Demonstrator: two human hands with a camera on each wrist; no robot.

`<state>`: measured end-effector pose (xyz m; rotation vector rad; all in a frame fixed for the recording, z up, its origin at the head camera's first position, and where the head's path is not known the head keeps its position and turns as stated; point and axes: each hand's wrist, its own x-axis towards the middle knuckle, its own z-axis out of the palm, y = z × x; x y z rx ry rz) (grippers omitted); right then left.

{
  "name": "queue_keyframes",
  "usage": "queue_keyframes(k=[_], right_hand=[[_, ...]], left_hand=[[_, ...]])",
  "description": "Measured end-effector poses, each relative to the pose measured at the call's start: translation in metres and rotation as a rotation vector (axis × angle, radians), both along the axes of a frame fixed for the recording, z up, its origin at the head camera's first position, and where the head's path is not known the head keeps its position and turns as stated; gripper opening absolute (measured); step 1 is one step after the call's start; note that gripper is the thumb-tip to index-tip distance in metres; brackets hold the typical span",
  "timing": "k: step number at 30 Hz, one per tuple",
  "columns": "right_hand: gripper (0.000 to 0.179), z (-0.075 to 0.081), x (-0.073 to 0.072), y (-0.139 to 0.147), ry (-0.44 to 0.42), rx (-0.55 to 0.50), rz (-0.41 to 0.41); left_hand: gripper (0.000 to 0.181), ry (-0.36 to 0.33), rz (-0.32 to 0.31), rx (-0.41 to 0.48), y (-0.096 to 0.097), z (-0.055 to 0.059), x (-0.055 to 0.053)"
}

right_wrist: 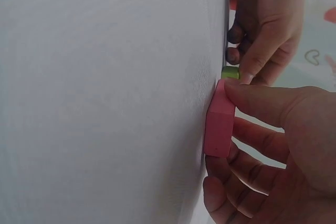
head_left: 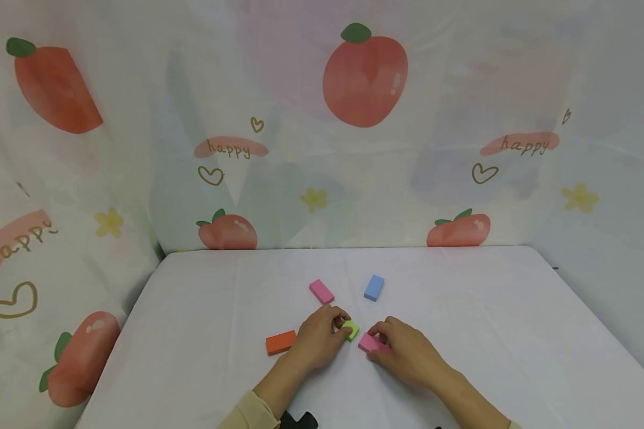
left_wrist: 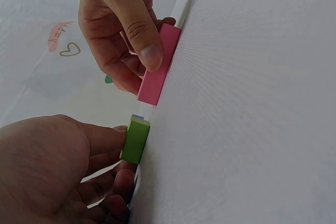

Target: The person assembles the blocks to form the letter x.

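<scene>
My left hand (head_left: 320, 336) pinches a small green block (head_left: 351, 330) between thumb and fingers, low over the white table. Just to its right, my right hand (head_left: 408, 351) grips a pink block (head_left: 371, 344) by its sides. A small gap separates the two blocks in the head view. The left wrist view shows the green block (left_wrist: 135, 140) below the pink block (left_wrist: 159, 65), each with a thumb against it. In the right wrist view the pink block (right_wrist: 219, 124) is near, and the green block (right_wrist: 230, 72) is partly hidden behind it.
Another pink block (head_left: 322, 291) and a blue block (head_left: 374, 288) lie farther back on the white tablecloth (head_left: 488, 310). An orange block (head_left: 281, 342) lies left of my left hand, partly covered by it. A patterned curtain (head_left: 300, 161) hangs behind the table. A black object (head_left: 299, 421) shows at the front edge.
</scene>
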<state>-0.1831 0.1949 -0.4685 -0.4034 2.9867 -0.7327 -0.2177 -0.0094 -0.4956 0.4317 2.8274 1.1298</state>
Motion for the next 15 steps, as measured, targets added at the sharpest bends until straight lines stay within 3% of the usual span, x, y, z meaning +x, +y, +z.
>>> queue_keyframes(k=[15], right_hand=[[0.029, 0.0007, -0.0010, -0.0039, -0.020, -0.003, -0.007]], left_hand=[[0.019, -0.012, 0.006, 0.002, 0.0011, 0.0002, 0.0003]])
